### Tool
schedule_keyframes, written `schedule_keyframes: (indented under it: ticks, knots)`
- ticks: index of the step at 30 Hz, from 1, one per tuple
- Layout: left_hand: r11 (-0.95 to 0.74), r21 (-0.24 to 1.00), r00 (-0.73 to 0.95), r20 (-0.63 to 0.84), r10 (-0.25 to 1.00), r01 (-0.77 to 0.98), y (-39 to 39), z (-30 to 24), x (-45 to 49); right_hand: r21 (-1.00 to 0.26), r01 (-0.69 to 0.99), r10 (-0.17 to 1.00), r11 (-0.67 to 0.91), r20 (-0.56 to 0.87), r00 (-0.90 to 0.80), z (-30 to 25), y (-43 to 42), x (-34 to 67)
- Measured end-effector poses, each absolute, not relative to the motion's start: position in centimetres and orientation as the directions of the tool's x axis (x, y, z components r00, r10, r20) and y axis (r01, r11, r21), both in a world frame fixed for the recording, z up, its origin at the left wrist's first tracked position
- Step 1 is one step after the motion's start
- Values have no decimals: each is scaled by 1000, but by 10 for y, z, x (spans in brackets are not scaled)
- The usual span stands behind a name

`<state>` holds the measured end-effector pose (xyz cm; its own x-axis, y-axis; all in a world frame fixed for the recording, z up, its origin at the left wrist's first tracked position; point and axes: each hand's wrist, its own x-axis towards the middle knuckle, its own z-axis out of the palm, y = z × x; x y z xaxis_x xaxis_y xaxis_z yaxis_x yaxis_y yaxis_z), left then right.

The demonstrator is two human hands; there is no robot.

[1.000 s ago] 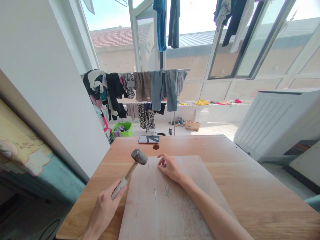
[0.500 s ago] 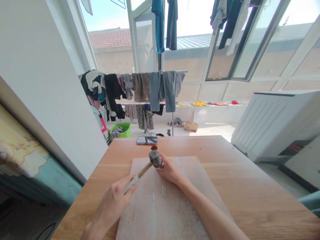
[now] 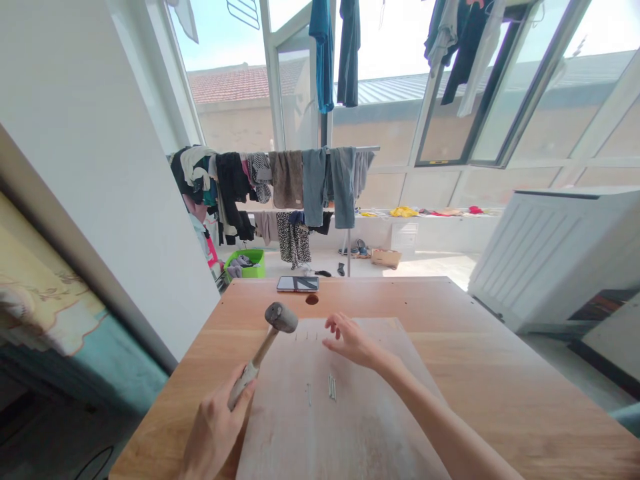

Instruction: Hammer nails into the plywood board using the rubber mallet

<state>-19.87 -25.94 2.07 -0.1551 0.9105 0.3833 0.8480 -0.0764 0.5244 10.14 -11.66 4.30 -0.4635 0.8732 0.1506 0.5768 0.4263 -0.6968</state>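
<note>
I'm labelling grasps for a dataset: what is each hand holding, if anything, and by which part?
The left hand holds the mallet by its handle's pale grip. The right hand is open, with nothing visible in it.

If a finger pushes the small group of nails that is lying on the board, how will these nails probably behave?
The nails look thin, straight and metallic, so they should stay stiff. Lying on their sides on the flat board, they may roll or slide easily. Because they lie close together, pushing one would probably move its neighbours.
</note>
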Motion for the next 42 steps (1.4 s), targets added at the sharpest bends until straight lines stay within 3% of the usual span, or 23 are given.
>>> schedule_keyframes:
  ticks: [5,8,17,19,22,27,42]
  knots:
    - [-49,486,-192,433,881,872,-262,15,-210,-576,674,782,462,-94,-616,67,-148,110]
    - [-37,495,-204,424,882,868,-260,16,-213,-565,683,757,463,-148,-636,68,-160,102]
    - [-15,541,-227,378,898,841,-258,16,-216,-773,568,767,282,-174,-618,46,-153,99]
    - [-12,549,-231,372,899,836,-258,16,-216,-839,484,763,248,-139,-631,44,-150,100]
    - [-26,565,-230,377,897,825,-258,17,-215,-884,374,837,280,35,-545,42,-139,99]
    - [-23,560,-236,386,892,828,-258,17,-215,-821,437,922,366,259,-286,29,-117,96]
    - [-54,587,-229,397,889,808,-258,25,-206,-757,509,908,409,280,-313,15,-119,92]
